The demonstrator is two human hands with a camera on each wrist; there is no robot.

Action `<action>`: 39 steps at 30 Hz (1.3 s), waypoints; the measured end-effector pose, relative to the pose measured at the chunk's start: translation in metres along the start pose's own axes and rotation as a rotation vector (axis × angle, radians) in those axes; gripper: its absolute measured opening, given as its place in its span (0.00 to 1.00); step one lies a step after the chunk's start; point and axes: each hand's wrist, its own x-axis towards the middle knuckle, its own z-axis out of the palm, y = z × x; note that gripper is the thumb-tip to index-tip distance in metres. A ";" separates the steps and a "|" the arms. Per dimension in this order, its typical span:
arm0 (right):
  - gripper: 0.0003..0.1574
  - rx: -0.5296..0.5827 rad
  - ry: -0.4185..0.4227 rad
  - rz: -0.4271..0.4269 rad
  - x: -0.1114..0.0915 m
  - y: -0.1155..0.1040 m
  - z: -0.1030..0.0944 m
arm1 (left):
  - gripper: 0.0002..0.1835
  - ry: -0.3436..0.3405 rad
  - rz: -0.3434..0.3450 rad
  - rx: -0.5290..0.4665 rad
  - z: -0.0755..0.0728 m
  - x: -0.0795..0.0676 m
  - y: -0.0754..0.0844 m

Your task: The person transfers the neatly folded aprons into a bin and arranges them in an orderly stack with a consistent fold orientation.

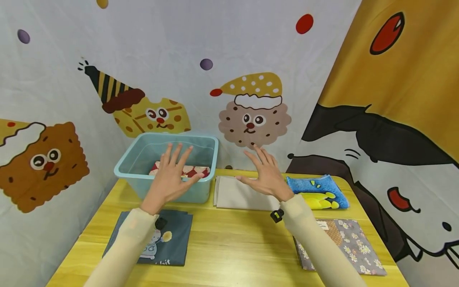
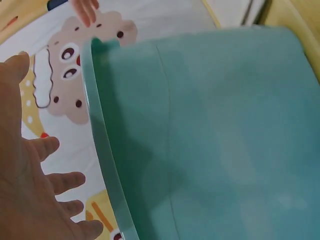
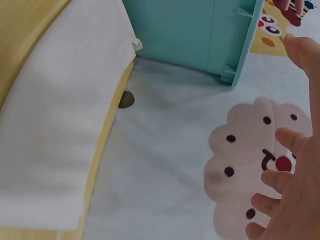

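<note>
Both hands are held up above the table with fingers spread, holding nothing. My left hand [image 1: 171, 175] overlaps the front of a light teal plastic bin [image 1: 201, 193] in the head view. From the left wrist, that hand [image 2: 25, 165] shows beside the rim of the bin [image 2: 225, 125], apart from it. Inside the bin lies a red-and-cream patterned cloth [image 1: 198, 171], partly covered by the fingers. My right hand [image 1: 267, 177] hovers over a folded off-white cloth [image 1: 234, 195], which also fills the left of the right wrist view.
A blue-and-yellow fabric item [image 1: 305, 184] lies at the back right. Nearer the front right is a folded grey floral cloth [image 1: 362, 251], and at the front left a folded dark cloth [image 1: 179, 243] with a printed figure. A cartoon-print curtain [image 1: 161, 48] hangs behind the wooden table [image 1: 236, 247].
</note>
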 end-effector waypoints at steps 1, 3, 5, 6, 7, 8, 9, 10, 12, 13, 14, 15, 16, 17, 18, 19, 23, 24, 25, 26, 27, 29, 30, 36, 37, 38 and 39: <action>0.57 0.004 -0.002 0.008 -0.003 0.002 0.000 | 0.51 0.006 0.005 -0.003 0.001 -0.001 0.004; 0.57 0.014 -0.001 0.023 -0.007 0.007 0.000 | 0.51 0.020 0.020 -0.010 0.004 -0.003 0.012; 0.57 0.030 -0.003 0.048 -0.013 0.011 -0.001 | 0.51 0.031 0.047 -0.015 0.007 -0.004 0.021; 0.57 0.036 -0.004 0.061 -0.015 0.013 -0.002 | 0.51 0.037 0.058 -0.019 0.008 -0.004 0.025; 0.57 0.042 -0.005 0.071 -0.017 0.015 -0.002 | 0.52 0.039 0.067 -0.024 0.010 -0.005 0.029; 0.57 0.048 -0.002 0.080 -0.019 0.017 -0.002 | 0.52 0.040 0.076 -0.029 0.012 -0.005 0.033; 0.57 0.053 -0.002 0.089 -0.021 0.018 -0.002 | 0.51 0.043 0.085 -0.034 0.014 -0.005 0.037; 0.57 0.057 0.000 0.102 -0.023 0.020 -0.003 | 0.51 0.044 0.093 -0.041 0.016 -0.005 0.041; 0.57 0.055 0.007 0.117 -0.027 0.025 -0.003 | 0.51 0.033 0.111 -0.054 0.021 -0.006 0.049; 0.57 0.060 0.009 0.123 -0.029 0.027 -0.003 | 0.51 0.027 0.116 -0.064 0.024 -0.006 0.053; 0.57 0.067 0.011 0.128 -0.031 0.029 -0.003 | 0.50 0.025 0.123 -0.077 0.026 -0.006 0.057; 0.57 0.073 0.014 0.133 -0.032 0.032 -0.002 | 0.50 0.023 0.131 -0.091 0.029 -0.006 0.061; 0.57 0.082 0.017 0.135 -0.033 0.034 -0.001 | 0.50 0.018 0.141 -0.106 0.031 -0.007 0.065; 0.57 0.089 0.019 0.135 -0.035 0.036 0.000 | 0.49 0.016 0.155 -0.122 0.034 -0.007 0.068; 0.57 0.093 0.018 0.135 -0.036 0.039 0.001 | 0.49 0.014 0.167 -0.137 0.037 -0.007 0.072; 0.57 0.097 0.019 0.135 -0.037 0.042 0.003 | 0.48 0.016 0.184 -0.153 0.040 -0.008 0.075; 0.56 0.112 0.008 0.143 -0.041 0.049 0.008 | 0.45 0.024 0.253 -0.167 0.054 -0.009 0.085; 0.56 0.115 0.004 0.149 -0.042 0.051 0.010 | 0.45 0.027 0.264 -0.162 0.058 -0.009 0.087; 0.56 0.125 -0.003 0.155 -0.042 0.051 0.011 | 0.45 0.030 0.267 -0.162 0.061 -0.010 0.089; 0.55 0.134 -0.010 0.162 -0.043 0.051 0.013 | 0.45 0.030 0.270 -0.159 0.064 -0.010 0.090; 0.55 0.142 -0.015 0.169 -0.043 0.052 0.015 | 0.45 0.030 0.274 -0.166 0.067 -0.011 0.091; 0.55 0.153 -0.025 0.185 -0.044 0.053 0.018 | 0.45 0.016 0.271 -0.173 0.073 -0.012 0.092; 0.55 0.153 -0.027 0.191 -0.044 0.054 0.021 | 0.45 0.003 0.265 -0.180 0.076 -0.013 0.093; 0.55 0.126 -0.051 0.208 -0.045 0.057 0.035 | 0.43 -0.145 0.168 -0.249 0.099 -0.017 0.087; 0.55 0.124 -0.055 0.207 -0.046 0.057 0.037 | 0.43 -0.173 0.145 -0.256 0.103 -0.018 0.086; 0.55 0.117 -0.057 0.204 -0.046 0.057 0.040 | 0.43 -0.193 0.128 -0.262 0.107 -0.018 0.084; 0.55 0.116 -0.061 0.202 -0.046 0.057 0.043 | 0.43 -0.212 0.112 -0.271 0.112 -0.019 0.082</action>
